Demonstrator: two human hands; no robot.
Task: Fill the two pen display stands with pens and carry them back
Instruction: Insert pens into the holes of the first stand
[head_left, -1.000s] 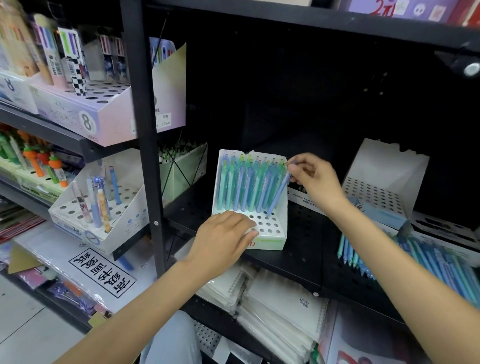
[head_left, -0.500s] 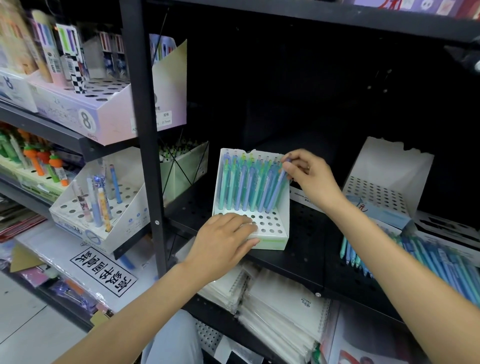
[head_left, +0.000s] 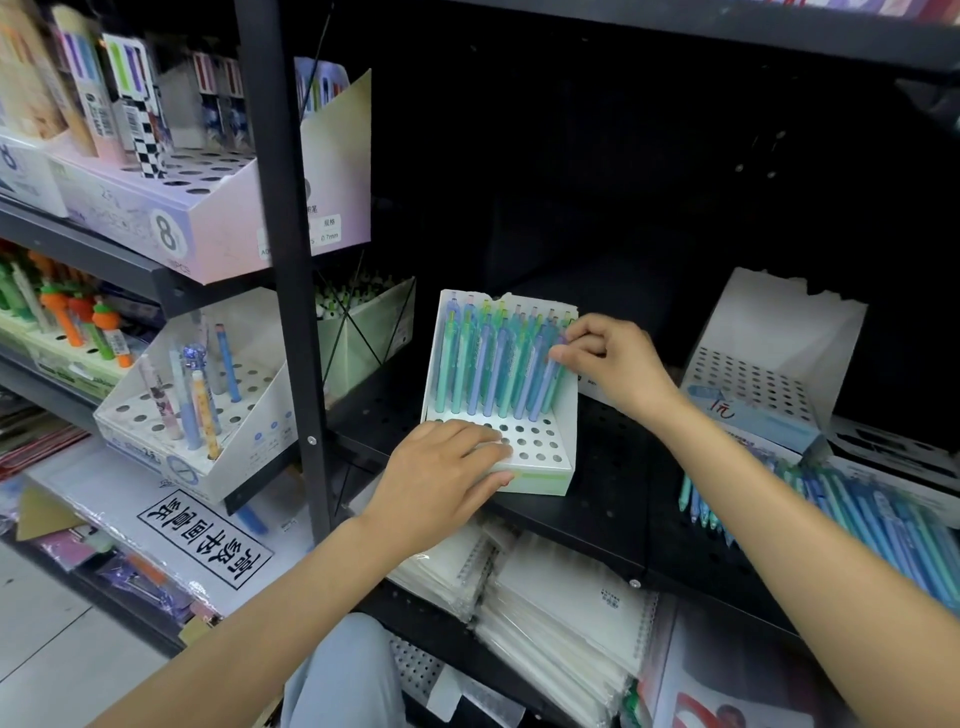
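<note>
Your left hand (head_left: 441, 478) lies flat on the pen stand (head_left: 540, 457) at the shelf (head_left: 613, 488) front edge; your right hand (head_left: 613, 364) pinches a pen (head_left: 543, 384) there. The second stand (head_left: 769, 364) and loose pens (head_left: 883, 525) lie right.

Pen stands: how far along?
Done: back rows of the near stand hold pens. In hand: right hand seats a pen there; left hand steadies its front. Left: its empty front holes, the empty second stand, loose pens, then carrying.
</note>
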